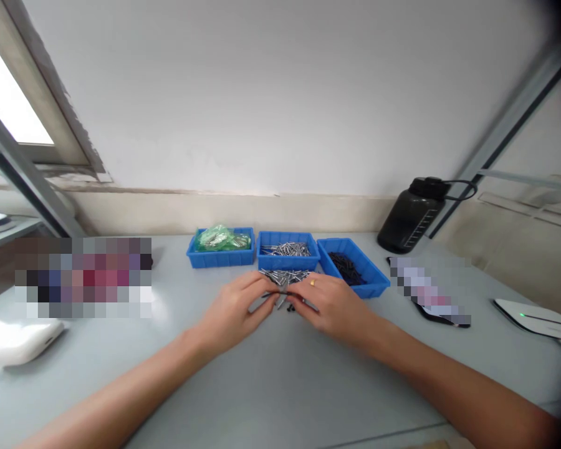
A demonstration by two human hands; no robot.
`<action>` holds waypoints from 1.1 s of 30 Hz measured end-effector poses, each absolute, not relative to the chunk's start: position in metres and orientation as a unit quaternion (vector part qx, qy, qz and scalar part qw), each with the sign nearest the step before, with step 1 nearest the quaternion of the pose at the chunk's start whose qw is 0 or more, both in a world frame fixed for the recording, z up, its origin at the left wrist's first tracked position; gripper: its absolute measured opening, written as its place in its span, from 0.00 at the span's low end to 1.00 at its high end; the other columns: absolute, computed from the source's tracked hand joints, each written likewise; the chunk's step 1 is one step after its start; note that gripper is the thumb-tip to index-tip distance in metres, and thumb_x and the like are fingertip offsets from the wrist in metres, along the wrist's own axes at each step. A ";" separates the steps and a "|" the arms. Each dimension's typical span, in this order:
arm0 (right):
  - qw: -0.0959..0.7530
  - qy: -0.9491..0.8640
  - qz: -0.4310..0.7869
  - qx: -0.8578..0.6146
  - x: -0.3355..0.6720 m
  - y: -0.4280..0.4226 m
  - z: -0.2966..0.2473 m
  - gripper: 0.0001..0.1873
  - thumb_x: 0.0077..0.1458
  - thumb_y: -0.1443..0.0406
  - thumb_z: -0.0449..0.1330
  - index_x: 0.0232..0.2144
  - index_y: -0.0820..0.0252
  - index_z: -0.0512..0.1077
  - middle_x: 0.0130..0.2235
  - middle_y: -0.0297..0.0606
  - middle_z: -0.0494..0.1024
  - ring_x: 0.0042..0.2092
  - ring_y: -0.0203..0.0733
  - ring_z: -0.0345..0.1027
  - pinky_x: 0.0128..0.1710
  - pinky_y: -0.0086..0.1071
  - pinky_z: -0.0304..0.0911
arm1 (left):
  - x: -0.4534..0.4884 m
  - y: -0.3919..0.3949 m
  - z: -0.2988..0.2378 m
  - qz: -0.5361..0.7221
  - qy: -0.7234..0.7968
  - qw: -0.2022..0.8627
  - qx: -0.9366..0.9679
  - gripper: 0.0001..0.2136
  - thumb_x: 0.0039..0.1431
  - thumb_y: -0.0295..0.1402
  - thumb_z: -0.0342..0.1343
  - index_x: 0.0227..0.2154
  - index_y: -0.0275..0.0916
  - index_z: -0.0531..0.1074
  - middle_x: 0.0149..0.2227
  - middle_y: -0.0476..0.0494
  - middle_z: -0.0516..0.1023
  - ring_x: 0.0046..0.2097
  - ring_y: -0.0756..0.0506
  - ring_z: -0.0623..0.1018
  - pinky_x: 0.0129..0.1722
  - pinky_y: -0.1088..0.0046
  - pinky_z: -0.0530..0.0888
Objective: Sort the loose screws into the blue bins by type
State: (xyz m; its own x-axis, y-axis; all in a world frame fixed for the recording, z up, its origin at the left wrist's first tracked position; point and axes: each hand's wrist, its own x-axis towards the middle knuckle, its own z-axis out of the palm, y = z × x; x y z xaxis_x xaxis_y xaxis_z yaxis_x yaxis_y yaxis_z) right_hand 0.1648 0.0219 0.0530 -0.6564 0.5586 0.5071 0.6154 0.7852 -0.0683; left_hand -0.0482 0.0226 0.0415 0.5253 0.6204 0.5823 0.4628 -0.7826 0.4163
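While holding both hands together over the grey table (271, 393), have a white case (21, 344) at far left, then a left blue tray (220, 259) with a green plastic bag (219, 238) farther back. Pinch narrowly with the left hand (236, 305) on a small slim piece (283, 290), too small to make out, in front of a middle blue tray (288, 263) of metal pins (290, 249). Find a loose heap (290, 275) of pins between that tray and the fingers. Pinch the same piece just as narrowly with the ringed right hand (334, 302), near a right blue tray (376, 289) of black pieces (346, 267). Farther right, see a dark bottle (411, 218), then a white device (533, 319).
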 end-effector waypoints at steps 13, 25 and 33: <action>0.251 -0.917 -0.042 -0.308 0.165 0.020 0.053 0.12 0.62 0.61 0.50 0.39 0.60 0.71 0.29 0.36 0.74 0.33 0.39 0.68 0.34 0.32 0.60 | -0.047 0.020 0.043 0.338 0.372 0.234 0.832 0.05 0.55 0.25 0.50 0.33 0.40 0.66 0.31 0.52 0.75 0.31 0.52 0.72 0.27 0.79 0.69; 0.267 -0.917 -0.065 -0.289 0.165 0.023 0.052 0.11 0.63 0.65 0.49 0.37 0.61 0.71 0.29 0.37 0.75 0.33 0.39 0.69 0.35 0.32 0.63 | -0.048 0.024 0.041 0.320 0.346 0.148 0.869 0.08 0.64 0.33 0.48 0.37 0.41 0.72 0.32 0.50 0.75 0.34 0.51 0.74 0.34 0.77 0.71; 0.263 -0.902 -0.058 -0.337 0.167 0.022 0.054 0.09 0.62 0.66 0.50 0.37 0.60 0.70 0.30 0.37 0.74 0.33 0.38 0.68 0.36 0.32 0.61 | -0.056 0.032 0.039 0.333 0.334 0.065 0.879 0.08 0.62 0.33 0.49 0.38 0.40 0.72 0.34 0.46 0.75 0.36 0.48 0.75 0.34 0.72 0.73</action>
State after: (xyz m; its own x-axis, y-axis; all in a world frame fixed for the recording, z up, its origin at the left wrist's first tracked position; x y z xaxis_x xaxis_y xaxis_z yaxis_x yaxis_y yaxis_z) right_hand 0.1671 0.0222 0.0536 -0.6344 0.5773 0.5142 0.6380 0.7665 -0.0735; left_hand -0.0556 0.0317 0.0385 0.5550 0.6316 0.5414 0.5444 -0.7678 0.3377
